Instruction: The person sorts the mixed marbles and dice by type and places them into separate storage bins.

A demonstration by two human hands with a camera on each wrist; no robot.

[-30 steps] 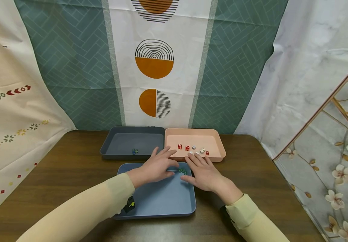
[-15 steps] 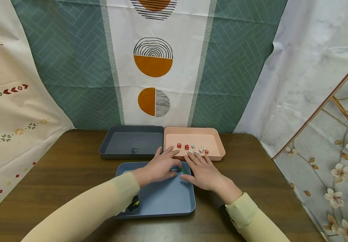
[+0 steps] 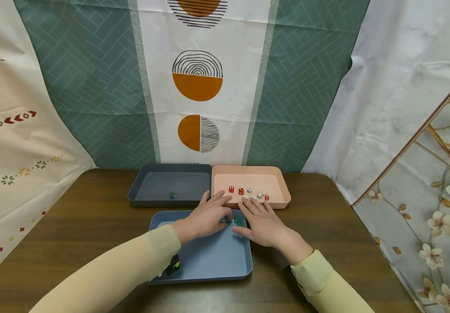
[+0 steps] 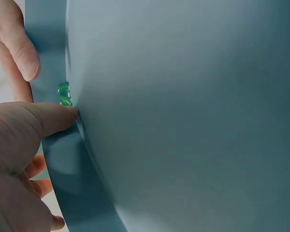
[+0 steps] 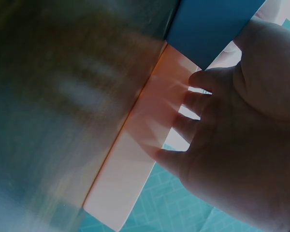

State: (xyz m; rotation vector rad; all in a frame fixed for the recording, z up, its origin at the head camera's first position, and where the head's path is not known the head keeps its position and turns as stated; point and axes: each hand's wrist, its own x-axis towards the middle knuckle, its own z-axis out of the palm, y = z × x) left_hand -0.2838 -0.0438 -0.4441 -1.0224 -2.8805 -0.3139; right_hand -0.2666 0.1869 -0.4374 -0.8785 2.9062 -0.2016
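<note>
My left hand reaches over the blue tray, its index finger and thumb coming together around a green glass marble near the far right corner; the pinch is partly hidden. Other green marbles lie just right of those fingertips. In the left wrist view, two green marbles sit against the tray wall beside my thumb. My right hand is spread palm down over the blue tray's right edge, holding nothing. Its fingertips reach the near edge of the pink tray.
Red dice and white dice lie in the pink tray. Left of it stands a dark grey tray with a few blue and green marbles. The wooden table ends at hanging cloths behind and on both sides.
My left hand has shifted slightly right, and its index finger and thumb have closed in on one green marble, now a little left of the others. My right hand stays put.
</note>
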